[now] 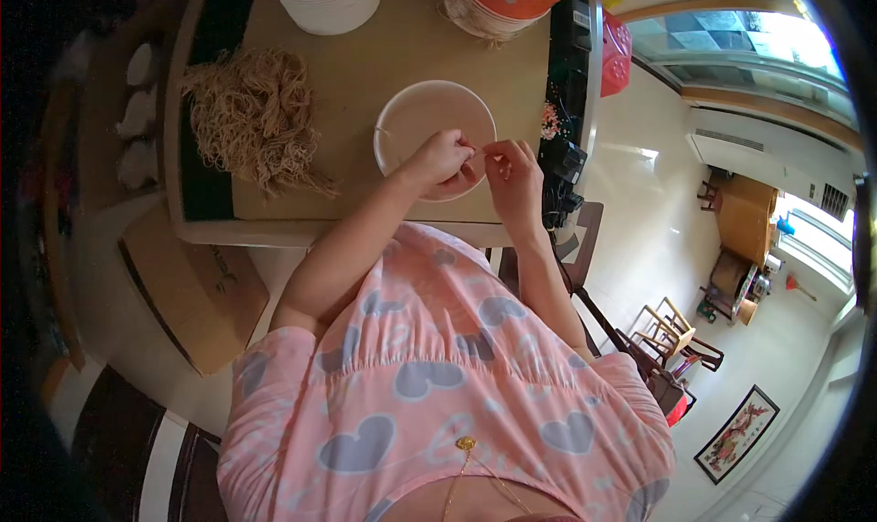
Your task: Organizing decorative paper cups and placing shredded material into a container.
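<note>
My left hand (440, 164) and my right hand (513, 177) meet over the near right part of a white round bowl (416, 111). Fingertips of both are pinched close together. Whatever they pinch is too small and thin to make out. A short thin tan strand (384, 131) shows at the bowl's left side. Left of the bowl lies a loose, tangled heap of tan string (256, 120), apart from both hands.
On the tan tabletop (365, 61) stand a white tub (329, 6) and, to its right, an orange-and-white tub (502, 6) with tan strands around it. Dark adapters and cables (565, 161) line the right edge. Below left leans a cardboard box (196, 284).
</note>
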A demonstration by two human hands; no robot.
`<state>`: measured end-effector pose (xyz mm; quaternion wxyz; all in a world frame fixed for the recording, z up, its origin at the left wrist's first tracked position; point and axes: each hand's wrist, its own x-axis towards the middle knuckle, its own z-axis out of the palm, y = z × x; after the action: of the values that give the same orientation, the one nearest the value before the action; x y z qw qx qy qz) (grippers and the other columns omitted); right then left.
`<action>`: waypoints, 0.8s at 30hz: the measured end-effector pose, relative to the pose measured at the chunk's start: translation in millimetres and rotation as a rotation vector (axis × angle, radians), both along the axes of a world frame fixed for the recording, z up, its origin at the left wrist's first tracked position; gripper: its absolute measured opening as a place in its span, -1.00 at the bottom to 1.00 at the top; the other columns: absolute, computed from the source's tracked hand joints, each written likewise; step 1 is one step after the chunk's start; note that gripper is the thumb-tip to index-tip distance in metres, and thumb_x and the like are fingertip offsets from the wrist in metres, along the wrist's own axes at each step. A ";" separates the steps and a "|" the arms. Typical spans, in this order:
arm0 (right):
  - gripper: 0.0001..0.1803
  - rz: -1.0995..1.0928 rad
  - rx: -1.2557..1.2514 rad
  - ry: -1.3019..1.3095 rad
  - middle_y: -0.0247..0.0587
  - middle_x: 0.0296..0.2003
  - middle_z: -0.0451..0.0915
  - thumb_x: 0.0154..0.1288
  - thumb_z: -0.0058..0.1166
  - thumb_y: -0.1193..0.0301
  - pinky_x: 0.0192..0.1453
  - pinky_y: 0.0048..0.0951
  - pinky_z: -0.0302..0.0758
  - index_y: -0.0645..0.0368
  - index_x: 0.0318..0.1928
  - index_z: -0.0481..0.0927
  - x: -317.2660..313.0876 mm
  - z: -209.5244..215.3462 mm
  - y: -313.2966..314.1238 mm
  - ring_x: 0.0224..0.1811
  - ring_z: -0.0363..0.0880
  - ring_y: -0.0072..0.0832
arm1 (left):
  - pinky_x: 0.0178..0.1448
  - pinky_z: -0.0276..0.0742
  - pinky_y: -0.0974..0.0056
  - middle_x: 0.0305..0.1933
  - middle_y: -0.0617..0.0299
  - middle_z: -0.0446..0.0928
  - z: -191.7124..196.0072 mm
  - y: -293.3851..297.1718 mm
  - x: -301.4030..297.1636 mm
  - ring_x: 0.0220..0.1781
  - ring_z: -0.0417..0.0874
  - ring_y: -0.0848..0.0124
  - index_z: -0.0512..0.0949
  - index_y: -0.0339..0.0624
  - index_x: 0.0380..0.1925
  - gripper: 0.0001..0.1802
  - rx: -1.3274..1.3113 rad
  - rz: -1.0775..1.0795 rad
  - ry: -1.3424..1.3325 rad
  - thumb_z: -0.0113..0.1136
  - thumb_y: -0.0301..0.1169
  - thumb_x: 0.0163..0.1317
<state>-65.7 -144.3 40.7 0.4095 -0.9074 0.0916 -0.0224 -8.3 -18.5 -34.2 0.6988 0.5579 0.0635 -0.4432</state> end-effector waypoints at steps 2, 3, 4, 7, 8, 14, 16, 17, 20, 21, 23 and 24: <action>-0.88 0.046 -0.176 -0.030 -0.18 -0.44 0.48 0.10 0.11 0.57 -0.37 -0.47 0.42 0.19 -0.30 0.55 -0.2 -1.5 -0.9 -0.47 0.48 -0.45 | -0.44 0.45 0.39 -0.50 0.24 0.50 6.7 0.4 -0.6 -0.48 0.52 0.53 0.47 -0.30 -0.34 -0.90 0.111 -0.052 -0.170 0.00 -0.49 0.23; -0.88 0.047 -0.177 -0.029 -0.18 -0.44 0.48 0.10 0.11 0.57 -0.37 -0.47 0.42 0.19 -0.30 0.55 0.0 -3.4 -0.2 -0.47 0.48 -0.45 | -0.44 0.45 0.39 -0.50 0.24 0.50 9.3 1.5 0.3 -0.48 0.52 0.53 0.47 -0.30 -0.34 -0.90 0.109 -0.051 -0.169 0.00 -0.49 0.23; -0.89 0.055 -0.176 -0.055 -0.19 -0.45 0.46 0.08 0.13 0.56 -0.38 -0.45 0.41 0.19 -0.32 0.55 0.2 -5.9 1.8 -0.48 0.46 -0.41 | -0.44 0.44 0.40 -0.51 0.25 0.50 12.0 3.5 1.2 -0.49 0.51 0.53 0.48 -0.30 -0.34 -0.90 0.122 -0.093 -0.181 0.01 -0.49 0.23; -0.89 0.053 -0.155 -0.050 -0.16 -0.42 0.45 0.09 0.13 0.53 -0.33 -0.36 0.42 0.18 -0.33 0.52 0.6 -7.2 5.5 -0.41 0.47 -0.28 | -0.46 0.43 0.39 -0.54 0.24 0.50 8.9 4.5 -1.0 -0.53 0.51 0.52 0.50 -0.32 -0.38 -0.89 0.113 -0.088 -0.212 0.03 -0.49 0.20; -0.89 0.041 -0.135 -0.018 -0.12 -0.39 0.46 0.11 0.12 0.50 -0.29 -0.28 0.44 0.18 -0.32 0.50 0.7 -7.3 6.5 -0.33 0.49 -0.18 | -0.48 0.44 0.36 -0.57 0.22 0.50 6.1 4.8 -2.2 -0.57 0.52 0.50 0.51 -0.34 -0.41 -0.88 0.091 -0.043 -0.232 0.04 -0.49 0.17; -0.88 0.068 -0.158 0.074 -0.11 -0.41 0.46 0.11 0.12 0.51 -0.29 -0.28 0.45 0.19 -0.28 0.57 -12.1 -7.3 1.4 -0.37 0.50 -0.19 | -0.46 0.45 0.35 -0.58 0.20 0.52 5.3 9.7 -2.3 -0.57 0.54 0.49 0.52 -0.34 -0.44 -0.87 0.159 -0.048 -0.276 0.08 -0.47 0.14; -0.88 0.054 -0.162 0.054 -0.12 -0.42 0.46 0.12 0.11 0.51 -0.29 -0.29 0.45 0.18 -0.28 0.58 -12.9 -9.7 1.2 -0.38 0.51 -0.20 | -0.45 0.46 0.34 -0.58 0.18 0.52 10.9 11.6 -1.3 -0.56 0.55 0.48 0.52 -0.35 -0.45 -0.86 0.191 -0.067 -0.279 0.08 -0.46 0.13; -0.87 0.043 -0.166 0.033 -0.12 -0.42 0.46 0.12 0.11 0.51 -0.28 -0.29 0.45 0.18 -0.27 0.60 -12.7 -10.8 1.7 -0.39 0.51 -0.21 | -0.44 0.46 0.33 -0.58 0.16 0.53 13.0 12.6 -1.0 -0.56 0.56 0.47 0.52 -0.36 -0.46 -0.86 0.225 -0.085 -0.281 0.09 -0.46 0.12; -0.87 0.041 -0.157 0.019 -0.12 -0.41 0.47 0.12 0.11 0.52 -0.29 -0.31 0.46 0.17 -0.27 0.60 -10.0 -8.7 4.8 -0.38 0.52 -0.22 | -0.44 0.46 0.32 -0.58 0.13 0.54 17.0 13.7 -1.0 -0.56 0.57 0.46 0.52 -0.36 -0.47 -0.85 0.264 -0.131 -0.254 0.10 -0.46 0.11; -0.87 0.040 -0.156 0.019 -0.12 -0.41 0.47 0.12 0.11 0.52 -0.29 -0.31 0.46 0.17 -0.27 0.60 -9.4 -9.4 6.4 -0.38 0.52 -0.22 | -0.44 0.46 0.32 -0.58 0.13 0.54 16.9 14.0 -1.6 -0.56 0.57 0.46 0.52 -0.36 -0.47 -0.85 0.265 -0.132 -0.254 0.10 -0.46 0.11; -0.85 0.042 -0.128 -0.061 -0.20 -0.48 0.46 0.07 0.16 0.57 -0.41 -0.46 0.42 0.16 -0.28 0.62 -8.4 -10.9 9.4 -0.51 0.46 -0.43 | -0.54 0.34 0.42 -0.57 0.27 0.48 14.9 14.2 -2.8 -0.57 0.45 0.57 0.51 -0.24 -0.39 -0.90 0.217 -0.191 -0.293 0.06 -0.45 0.17; -0.85 0.041 -0.127 -0.062 -0.20 -0.48 0.46 0.07 0.16 0.57 -0.41 -0.46 0.42 0.16 -0.28 0.62 -8.4 -10.8 9.4 -0.51 0.46 -0.43 | -0.54 0.34 0.42 -0.57 0.27 0.48 13.0 14.0 -3.4 -0.57 0.45 0.57 0.51 -0.24 -0.39 -0.90 0.218 -0.192 -0.293 0.06 -0.45 0.17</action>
<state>-74.1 -134.9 29.9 0.3541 -0.9322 0.0587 -0.0476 -11.7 -4.5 -21.1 0.5906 0.6923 -0.0448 -0.4123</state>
